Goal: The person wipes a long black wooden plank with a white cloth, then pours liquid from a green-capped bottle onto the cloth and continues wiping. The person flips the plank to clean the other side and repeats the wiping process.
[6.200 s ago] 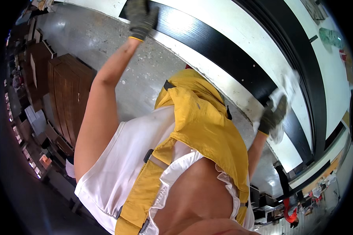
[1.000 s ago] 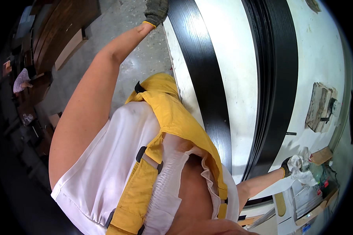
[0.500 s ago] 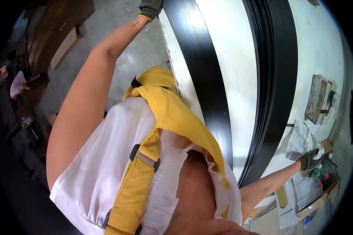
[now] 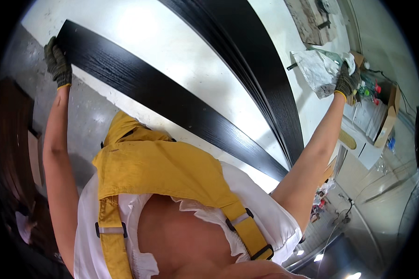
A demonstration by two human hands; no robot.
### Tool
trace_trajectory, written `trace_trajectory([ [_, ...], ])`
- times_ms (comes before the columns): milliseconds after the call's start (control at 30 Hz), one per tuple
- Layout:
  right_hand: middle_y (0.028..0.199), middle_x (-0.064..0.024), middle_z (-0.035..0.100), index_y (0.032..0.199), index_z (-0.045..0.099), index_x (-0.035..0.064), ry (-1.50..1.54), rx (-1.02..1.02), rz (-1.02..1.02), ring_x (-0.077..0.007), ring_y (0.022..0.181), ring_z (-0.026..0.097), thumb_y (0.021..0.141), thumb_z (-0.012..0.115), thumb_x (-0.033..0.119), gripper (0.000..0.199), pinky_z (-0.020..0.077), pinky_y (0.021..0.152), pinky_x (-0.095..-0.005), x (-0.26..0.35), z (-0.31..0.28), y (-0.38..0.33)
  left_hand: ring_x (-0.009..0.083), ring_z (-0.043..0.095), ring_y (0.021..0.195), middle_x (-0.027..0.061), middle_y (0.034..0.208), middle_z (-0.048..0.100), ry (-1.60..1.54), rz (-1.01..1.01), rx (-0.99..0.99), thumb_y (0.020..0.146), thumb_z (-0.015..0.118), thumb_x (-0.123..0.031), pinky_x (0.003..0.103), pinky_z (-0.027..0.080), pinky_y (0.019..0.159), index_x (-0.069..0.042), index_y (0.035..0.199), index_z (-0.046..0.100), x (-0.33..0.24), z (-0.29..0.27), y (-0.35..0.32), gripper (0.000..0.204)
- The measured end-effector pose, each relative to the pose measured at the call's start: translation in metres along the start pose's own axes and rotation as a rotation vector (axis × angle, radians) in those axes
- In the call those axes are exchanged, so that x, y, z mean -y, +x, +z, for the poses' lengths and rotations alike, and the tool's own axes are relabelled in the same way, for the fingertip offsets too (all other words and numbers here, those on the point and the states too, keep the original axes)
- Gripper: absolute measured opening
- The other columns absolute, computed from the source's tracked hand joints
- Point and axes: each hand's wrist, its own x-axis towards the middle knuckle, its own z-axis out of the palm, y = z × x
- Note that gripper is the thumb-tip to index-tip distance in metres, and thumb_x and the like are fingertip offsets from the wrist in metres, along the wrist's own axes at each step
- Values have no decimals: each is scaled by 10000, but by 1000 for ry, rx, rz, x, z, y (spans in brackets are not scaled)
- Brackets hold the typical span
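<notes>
A long black wood-grain board (image 4: 139, 83) lies along the near edge of a white table. My left hand (image 4: 58, 63), in a dark knitted glove with a yellow cuff, holds its far-left end, fingers along the end edge; the thumb is hidden. Out at the right, my gloved right hand (image 4: 348, 83) is closed on a crumpled white cloth (image 4: 316, 69). A pale green, see-through thing, perhaps a bottle (image 4: 329, 56), shows beside the cloth, partly covered. Further across the table lies a stack of similar black boards (image 4: 246, 51).
A marbled block (image 4: 307, 21) with a tape roll sits at the far right. Past my right hand stand several bottles (image 4: 370, 90) and an open cardboard box (image 4: 392, 107). Grey floor (image 4: 91, 104) borders the table at the left, with dark brown furniture (image 4: 11, 135) beyond.
The view has turned, so the boards now slant from upper left to lower right. My left hand remains at the board's end. My right hand still grips the cloth, and more of that arm shows.
</notes>
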Motion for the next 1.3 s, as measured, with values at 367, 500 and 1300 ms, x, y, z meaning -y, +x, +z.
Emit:
trace_trajectory([
  [367,1188,-139,682,1247,648,27,-17,-33,13,-270,1111,634,839,744,240,470,460,1006,-358,19,-16,13,281,602,1081,142,1172,636,-80,-46,-11,1016,470,-175,393,455,984,-28,1256,625,44,46,32,322],
  [500,1290,-160,619,1293,607,43,-357,-21,19,-326,1181,570,879,699,335,514,397,1067,-426,15,-48,-2,294,563,1175,146,1259,609,-99,-57,10,1006,480,-170,412,406,1061,-40,1304,594,50,54,32,344],
  [1300,1468,-101,486,1408,518,156,167,336,-976,-350,1361,414,936,549,416,540,328,1090,-537,604,176,-203,399,492,1266,204,1291,576,-136,-187,-112,931,535,-92,489,381,1088,-107,1258,629,-66,79,-3,340],
])
